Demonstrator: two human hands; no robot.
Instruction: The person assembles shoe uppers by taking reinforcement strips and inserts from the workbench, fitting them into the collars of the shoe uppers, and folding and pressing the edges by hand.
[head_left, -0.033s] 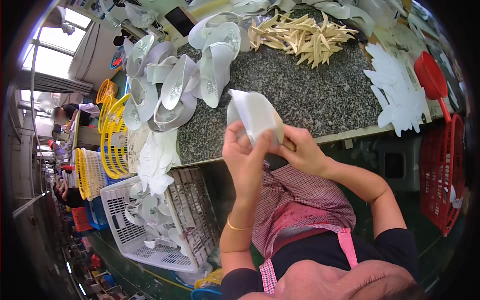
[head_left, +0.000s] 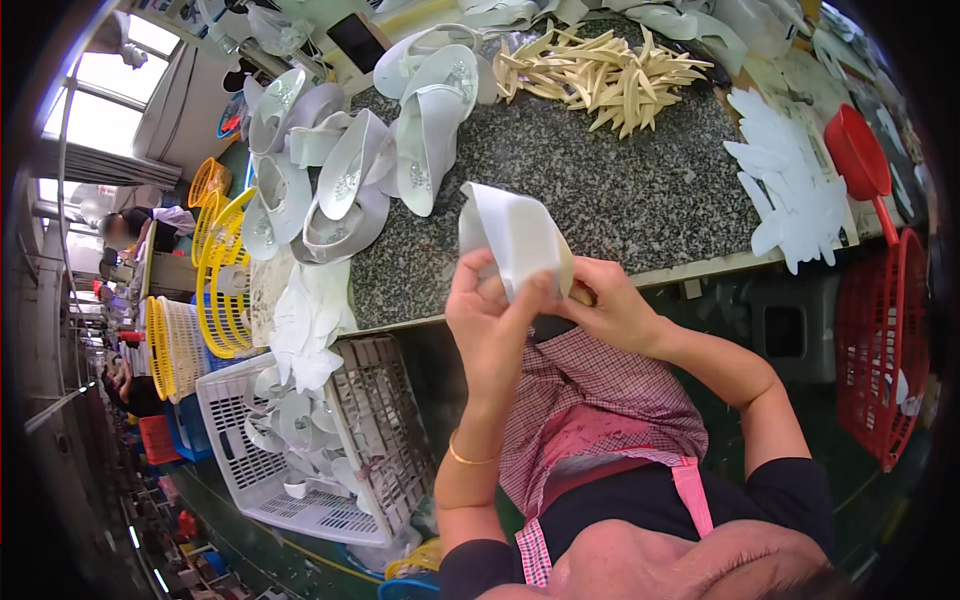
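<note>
Between my two hands is a white shoe upper [head_left: 522,238], held up just off the front edge of the speckled stone worktop [head_left: 590,190]. My left hand [head_left: 492,312] is closed on its lower left part, thumb in front and fingers partly behind. At the lower right edge of the upper, my right hand [head_left: 608,302] pinches with thumb and fingers. A sliver of beige shows along that edge; its kind is partly hidden by the fingers. Farther left lie several white shoe uppers with sparkly decorations [head_left: 430,140]. A heap of beige curved strips [head_left: 610,75] rests at the back.
White flat pieces [head_left: 790,180] lie at the right, beside a red scoop [head_left: 857,150] and a red basket [head_left: 880,350]. More white pieces [head_left: 305,325] hang over the left edge, above a white crate [head_left: 265,470] of uppers. A dark phone [head_left: 357,44] lies at the back left.
The upper has turned slightly in my hands, so more of its smooth white face shows. Both hands keep their hold. The whole view has shifted a little.
</note>
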